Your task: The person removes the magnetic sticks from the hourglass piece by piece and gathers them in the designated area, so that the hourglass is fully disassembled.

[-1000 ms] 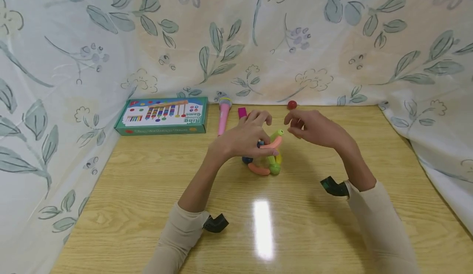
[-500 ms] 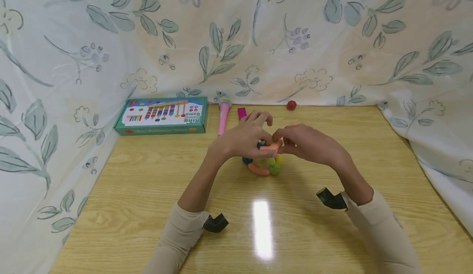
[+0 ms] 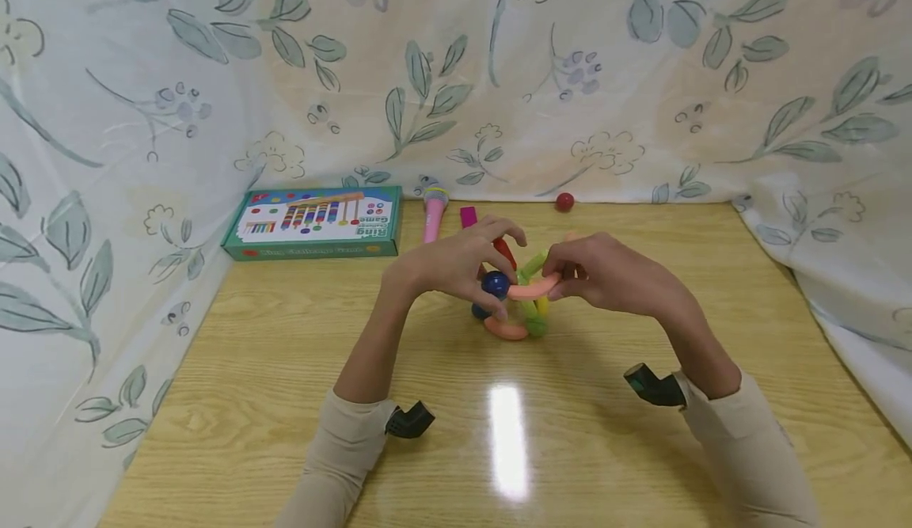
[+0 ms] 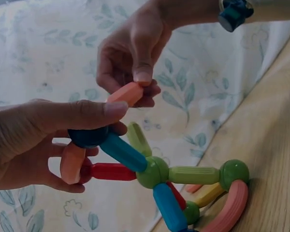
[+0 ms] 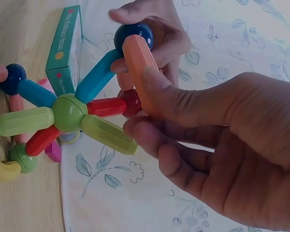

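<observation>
A toy structure of coloured rods and balls stands mid-table, with a green hub ball and rods spreading from it. My left hand grips its dark blue ball at the top left. My right hand pinches a curved orange rod whose other end meets that blue ball. In the left wrist view the orange rod sits between my right thumb and fingers, beside the left thumb. A second curved orange rod lies at the structure's base.
A green game box lies at the back left, a pink toy microphone and a magenta block beside it. A small red ball rests by the floral curtain that walls the wooden table.
My right hand came in from the right and took hold of the curved orange rod at the structure's top. The left hand shifted slightly left, uncovering the blue ball.
</observation>
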Tool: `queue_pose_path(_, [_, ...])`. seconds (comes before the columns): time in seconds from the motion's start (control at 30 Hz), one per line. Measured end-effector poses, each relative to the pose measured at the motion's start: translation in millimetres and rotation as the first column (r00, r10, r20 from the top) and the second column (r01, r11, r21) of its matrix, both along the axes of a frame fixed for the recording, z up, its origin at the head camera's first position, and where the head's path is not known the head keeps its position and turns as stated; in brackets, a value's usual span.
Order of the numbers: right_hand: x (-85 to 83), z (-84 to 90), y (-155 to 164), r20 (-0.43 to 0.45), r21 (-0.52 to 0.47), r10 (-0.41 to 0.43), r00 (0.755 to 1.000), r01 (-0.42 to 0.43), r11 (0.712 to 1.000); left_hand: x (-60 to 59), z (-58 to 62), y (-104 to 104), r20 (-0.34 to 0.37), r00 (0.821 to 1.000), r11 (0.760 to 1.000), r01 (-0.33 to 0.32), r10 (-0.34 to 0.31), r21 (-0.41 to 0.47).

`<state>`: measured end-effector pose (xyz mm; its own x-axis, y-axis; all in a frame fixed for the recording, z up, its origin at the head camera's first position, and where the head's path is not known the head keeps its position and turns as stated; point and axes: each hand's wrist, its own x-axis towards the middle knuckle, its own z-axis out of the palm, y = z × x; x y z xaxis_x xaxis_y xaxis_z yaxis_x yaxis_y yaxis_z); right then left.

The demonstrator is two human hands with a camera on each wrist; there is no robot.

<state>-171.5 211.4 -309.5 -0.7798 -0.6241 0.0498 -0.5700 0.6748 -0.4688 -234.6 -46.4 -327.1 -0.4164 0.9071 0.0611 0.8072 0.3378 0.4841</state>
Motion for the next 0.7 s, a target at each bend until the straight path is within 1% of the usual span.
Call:
queue_pose_path(0.07, [1.1,2.1,3.9,-0.015,0.005,0.006,1.0,-0.006,1.0,0.2,0.6,0.2,-0.01,1.0,1.0,0.002,-0.002,-0.003])
queue_pose_path(0.17, [1.9,7.0,12.5,-0.034,0.01,-0.011,0.999,0.012,1.0,0.8,1.4,-0.4,-0.016,1.0,1.0,-0.004,0.003,-0.015])
queue_pose_path(0.27, [2.1,11.9,25.0,-0.068,-0.009,-0.055,0.996,0.054,0.998,1.0,2.1,-1.6,-0.024,1.0,1.0,-0.004,0.003,-0.021])
queue_pose_path(0.37, [-1.3,13.0,37.7,-0.124,-0.034,-0.121,0.985,0.118,0.992,0.4,1.7,-1.9,-0.035,0.999,1.0,0.008,-0.008,-0.014])
queue_pose_path(0.47, [-10.7,9.3,47.9,-0.159,-0.049,-0.236,0.959,0.231,0.972,-0.9,0.1,-2.4,-0.047,0.999,1.0,0.019,-0.019,0.002])
queue_pose_path(0.53, [-22.3,2.2,54.3,-0.146,-0.051,-0.33,0.933,0.326,0.944,-1.6,-1.3,-3.1,-0.044,0.999,1.0,0.02,-0.019,0.017])
queue_pose_path(0.63, [-45.0,-19.6,66.3,-0.099,-0.032,-0.436,0.894,0.435,0.9,-2.6,-2.7,-3.6,-0.036,0.999,0.999,0.018,-0.017,0.041])
queue_pose_path(0.7, [-60.8,-40.8,73.8,-0.053,-0.019,-0.491,0.87,0.491,0.871,-2.9,-2.9,-3.4,-0.031,0.999,0.999,0.018,-0.016,0.052])
